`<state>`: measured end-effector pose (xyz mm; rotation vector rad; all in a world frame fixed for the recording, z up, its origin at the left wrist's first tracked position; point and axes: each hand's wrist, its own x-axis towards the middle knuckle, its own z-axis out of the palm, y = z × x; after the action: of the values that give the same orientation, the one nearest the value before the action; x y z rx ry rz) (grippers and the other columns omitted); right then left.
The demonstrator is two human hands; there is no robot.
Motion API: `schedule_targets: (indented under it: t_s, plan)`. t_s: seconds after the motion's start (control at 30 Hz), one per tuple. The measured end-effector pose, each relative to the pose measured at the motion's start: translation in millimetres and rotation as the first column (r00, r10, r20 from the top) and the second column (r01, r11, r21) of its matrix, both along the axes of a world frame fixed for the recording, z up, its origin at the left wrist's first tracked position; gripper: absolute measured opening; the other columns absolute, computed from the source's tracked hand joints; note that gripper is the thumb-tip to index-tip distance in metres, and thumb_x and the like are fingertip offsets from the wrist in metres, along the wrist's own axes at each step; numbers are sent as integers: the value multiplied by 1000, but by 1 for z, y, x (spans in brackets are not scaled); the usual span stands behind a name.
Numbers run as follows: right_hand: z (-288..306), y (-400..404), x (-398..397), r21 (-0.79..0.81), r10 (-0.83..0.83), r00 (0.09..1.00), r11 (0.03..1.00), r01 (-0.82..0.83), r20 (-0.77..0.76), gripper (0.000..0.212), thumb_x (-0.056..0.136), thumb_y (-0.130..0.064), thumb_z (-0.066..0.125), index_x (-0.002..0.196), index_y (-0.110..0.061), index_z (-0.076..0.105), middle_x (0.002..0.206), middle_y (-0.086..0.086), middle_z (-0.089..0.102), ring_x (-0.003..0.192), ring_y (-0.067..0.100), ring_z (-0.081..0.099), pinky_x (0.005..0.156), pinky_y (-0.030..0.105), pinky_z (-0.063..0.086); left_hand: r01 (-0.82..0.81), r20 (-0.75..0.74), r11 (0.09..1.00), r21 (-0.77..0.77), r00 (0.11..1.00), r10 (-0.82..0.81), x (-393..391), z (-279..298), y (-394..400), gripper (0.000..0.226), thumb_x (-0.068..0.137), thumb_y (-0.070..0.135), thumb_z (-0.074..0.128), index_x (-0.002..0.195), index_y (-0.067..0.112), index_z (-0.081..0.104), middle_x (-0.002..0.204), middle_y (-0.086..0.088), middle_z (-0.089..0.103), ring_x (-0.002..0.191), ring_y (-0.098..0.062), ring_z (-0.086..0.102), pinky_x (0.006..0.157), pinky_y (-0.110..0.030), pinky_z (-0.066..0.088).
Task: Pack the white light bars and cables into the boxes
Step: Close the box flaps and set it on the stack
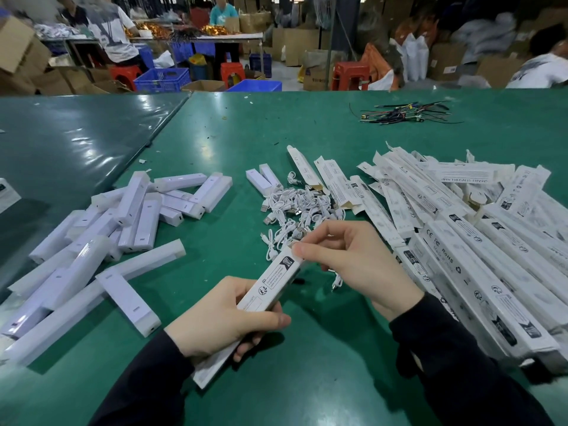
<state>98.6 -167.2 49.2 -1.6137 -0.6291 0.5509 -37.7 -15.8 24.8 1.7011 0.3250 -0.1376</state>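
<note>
My left hand (227, 318) grips a long white printed box (270, 281) around its middle, tilted up and away from me. My right hand (347, 262) pinches the box's far end with thumb and fingertips. A small white cable (336, 281) lies on the table under that hand. Several coiled white cables (295, 210) lie heaped just beyond the hands. Several loose white light bars (123, 238) are strewn at the left. A big pile of white boxes (479, 235) fills the right side.
The green table (233, 142) has a seam to a darker section at the left. A tangle of black wires (405, 113) lies at the far right. Beyond the table are people, blue crates, red stools and cardboard cartons.
</note>
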Motion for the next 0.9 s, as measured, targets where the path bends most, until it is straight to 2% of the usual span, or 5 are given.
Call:
schedule_targets:
  t_s: [0.17, 0.33, 0.57, 0.8, 0.9]
  plan:
    - [-1, 0, 0, -23, 23, 1000, 999, -23, 11, 8, 80, -20, 78, 76, -13, 77, 75, 2, 75, 63, 3, 59, 60, 12, 43, 11, 2, 1000, 19, 1000, -11, 0, 0, -1, 28, 70, 22, 78, 76, 0, 62, 50, -9, 51, 32, -15, 40, 35, -19, 37]
    - [-3, 2, -3, 24, -137, 990, 990, 136, 33, 3, 75, -24, 81, 75, -21, 80, 79, 2, 74, 68, 11, 57, 65, 21, 45, -26, 23, 999, -24, 999, 27, 2, -1, -5, 29, 69, 22, 77, 79, 0, 61, 49, -9, 49, 34, -16, 38, 34, -20, 36]
    - [1, 2, -4, 37, -16, 999, 999, 17, -35, 10, 81, -12, 75, 73, -16, 79, 76, -9, 76, 70, -9, 63, 60, 2, 40, -33, 59, 999, -27, 998, 34, 1, -1, -5, 29, 70, 22, 77, 78, -1, 62, 49, -10, 49, 33, -16, 38, 34, -20, 37]
    - [-4, 2, 4, 77, -225, 974, 971, 226, -20, 19, 90, -28, 66, 76, -21, 77, 83, 4, 73, 74, 3, 59, 61, 8, 43, -64, 83, 993, -97, 994, 72, 3, 0, -6, 17, 68, 22, 77, 74, 10, 67, 49, -8, 46, 34, -15, 38, 35, -20, 37]
    - [-4, 1, 4, 83, -180, 983, 981, 176, 34, 21, 90, -27, 66, 74, -22, 79, 81, 2, 73, 84, 0, 64, 66, 6, 44, -67, 89, 992, -103, 993, 76, 2, 0, -6, 19, 68, 22, 77, 76, 8, 66, 49, -9, 46, 34, -16, 38, 35, -21, 38]
